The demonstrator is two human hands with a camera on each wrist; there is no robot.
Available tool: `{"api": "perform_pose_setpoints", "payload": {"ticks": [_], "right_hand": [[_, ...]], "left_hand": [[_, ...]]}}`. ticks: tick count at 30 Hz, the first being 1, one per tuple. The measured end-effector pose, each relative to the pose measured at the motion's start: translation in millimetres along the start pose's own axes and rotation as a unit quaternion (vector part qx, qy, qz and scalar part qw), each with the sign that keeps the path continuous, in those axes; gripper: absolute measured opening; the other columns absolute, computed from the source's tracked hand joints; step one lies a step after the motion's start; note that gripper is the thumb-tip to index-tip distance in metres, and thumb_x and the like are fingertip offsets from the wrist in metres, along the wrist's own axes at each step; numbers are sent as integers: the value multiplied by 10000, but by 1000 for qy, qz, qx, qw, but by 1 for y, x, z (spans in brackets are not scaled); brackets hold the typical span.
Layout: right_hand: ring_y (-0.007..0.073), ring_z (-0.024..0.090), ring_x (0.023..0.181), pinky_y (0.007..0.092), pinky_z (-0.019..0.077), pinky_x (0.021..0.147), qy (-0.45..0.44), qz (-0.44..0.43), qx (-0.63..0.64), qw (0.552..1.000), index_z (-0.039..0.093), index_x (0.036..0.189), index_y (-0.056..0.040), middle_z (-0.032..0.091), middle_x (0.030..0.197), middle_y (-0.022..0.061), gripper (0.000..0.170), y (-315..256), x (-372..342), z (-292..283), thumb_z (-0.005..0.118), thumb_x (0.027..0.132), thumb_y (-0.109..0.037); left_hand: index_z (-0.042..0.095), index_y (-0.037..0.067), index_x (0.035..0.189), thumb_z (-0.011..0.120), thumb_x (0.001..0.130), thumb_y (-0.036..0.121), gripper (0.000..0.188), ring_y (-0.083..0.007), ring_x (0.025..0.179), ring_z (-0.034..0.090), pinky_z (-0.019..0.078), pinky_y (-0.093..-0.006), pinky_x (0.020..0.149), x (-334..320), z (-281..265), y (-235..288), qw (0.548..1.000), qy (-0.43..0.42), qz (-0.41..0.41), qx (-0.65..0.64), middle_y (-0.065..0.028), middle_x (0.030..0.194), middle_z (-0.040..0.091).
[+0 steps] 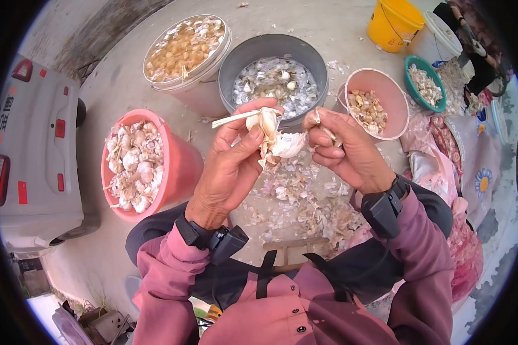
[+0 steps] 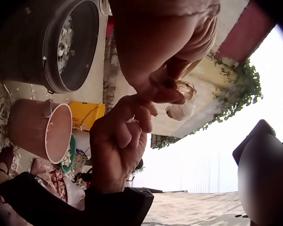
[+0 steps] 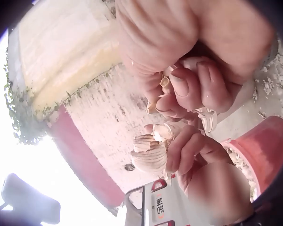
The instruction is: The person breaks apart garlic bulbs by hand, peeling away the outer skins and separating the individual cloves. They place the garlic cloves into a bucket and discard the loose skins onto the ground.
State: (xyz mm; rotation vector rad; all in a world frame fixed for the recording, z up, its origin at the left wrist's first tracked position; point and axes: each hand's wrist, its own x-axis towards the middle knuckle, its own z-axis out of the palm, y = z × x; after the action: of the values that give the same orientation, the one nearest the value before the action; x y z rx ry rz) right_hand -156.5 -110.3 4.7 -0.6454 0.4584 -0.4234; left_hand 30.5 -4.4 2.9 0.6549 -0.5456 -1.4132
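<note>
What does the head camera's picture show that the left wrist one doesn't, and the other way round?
Only the head view shows the van and the pink bucket heaped with garlic bulbs.

Only the left wrist view shows leafy greenery and a red stretch of wall.

Both show the left hand, the right hand, the garlic bulb in the left hand, the grey tub, the yellow bucket and the green basin.

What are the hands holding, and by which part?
The left hand pinches a garlic bulb near its stem; the right hand holds garlic bits; which part is unclear.
</note>
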Motion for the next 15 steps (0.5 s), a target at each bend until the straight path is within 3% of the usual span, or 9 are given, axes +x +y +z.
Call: {"api": "perform_pose_setpoints", "payload": {"ticks": [5, 7, 8, 10, 12, 15], "right_hand": [[4, 339, 530, 158, 279, 471, 93, -84, -71, 990, 576, 1052, -8, 482, 734, -42, 250, -34, 0, -26, 500, 1025, -245], [-1, 329, 525, 149, 247, 436, 226, -160, -233, 932, 577, 1033, -3, 482, 735, -43, 242, -49, -2, -41, 495, 1026, -230], [-1, 329, 525, 149, 247, 436, 227, -160, -235, 931, 577, 1033, -3, 482, 735, -43, 242, -54, -2, -47, 495, 1026, -230], [-5, 312, 511, 141, 219, 413, 234, -122, -75, 962, 570, 1017, -5, 475, 730, -49, 226, -65, -8, -55, 492, 1023, -217], [-2, 305, 496, 142, 238, 422, 208, -117, -77, 968, 559, 1004, -14, 467, 724, -52, 206, -64, -15, -53, 503, 1012, -212], [3, 305, 481, 166, 273, 434, 128, -64, 26, 989, 550, 979, -28, 463, 713, -48, 194, -57, -18, -47, 532, 986, -221]], "left_hand": [[461, 81, 1288, 577, 970, 118, 341, -184, 1031, 621, 504, -324, 882, -2, 5, 0, 997, 10, -14, 74, -141, 1218, 618], [472, 87, 1252, 579, 965, 104, 307, -181, 1006, 631, 503, -320, 875, -5, 7, 0, 995, 18, -19, 91, -136, 1193, 634], [479, 94, 1219, 583, 957, 92, 282, -170, 974, 637, 496, -305, 841, -7, 8, -1, 993, 32, -25, 115, -123, 1159, 648], [486, 100, 1186, 587, 949, 80, 258, -159, 942, 644, 489, -290, 808, -5, 11, -6, 991, 34, -31, 130, -109, 1125, 661], [489, 100, 1177, 592, 938, 70, 262, -133, 894, 642, 460, -267, 737, -5, 8, -10, 978, 38, -21, 202, -85, 1063, 675], [490, 99, 1170, 614, 930, 83, 271, -116, 834, 625, 444, -257, 705, -6, 10, -11, 977, 35, -54, 203, -77, 1030, 677]]}}
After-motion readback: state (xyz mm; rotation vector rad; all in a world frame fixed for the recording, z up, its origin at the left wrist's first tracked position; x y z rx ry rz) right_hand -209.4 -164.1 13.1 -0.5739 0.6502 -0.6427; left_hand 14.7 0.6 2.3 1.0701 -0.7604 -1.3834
